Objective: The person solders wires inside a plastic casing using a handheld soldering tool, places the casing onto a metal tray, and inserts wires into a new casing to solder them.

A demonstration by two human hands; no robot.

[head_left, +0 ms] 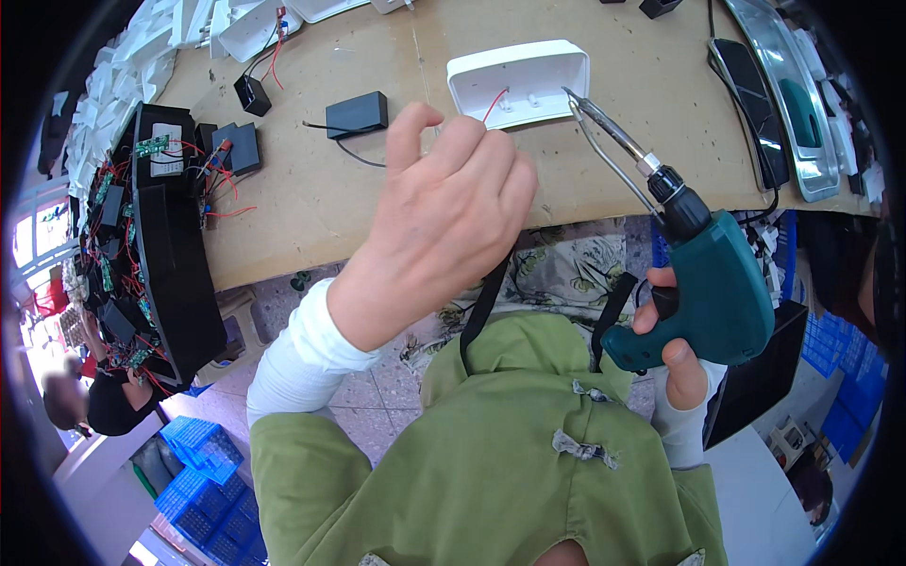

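In my right hand (675, 340) is a dark green soldering gun (722, 292), gripped by its handle with a finger at the trigger. Its metal tip and thin feed tube reach into the open side of a white plastic housing (519, 71) on the table. My left hand (453, 193) hovers just in front of that housing, back upward and fingers curled closed. A short red wire (494, 102) runs from inside the housing to under these fingers; the fingertips are hidden. Left of this hand lies a dark rectangular box (358, 116) with black leads.
A black bin (179, 274) of circuit boards and wires stands at the left, with another dark box (243, 148) beside it. White housings (142, 47) pile up at the far left. A phone (752, 104) and metal tray (797, 104) are right. Blue crates (212, 491) sit below.
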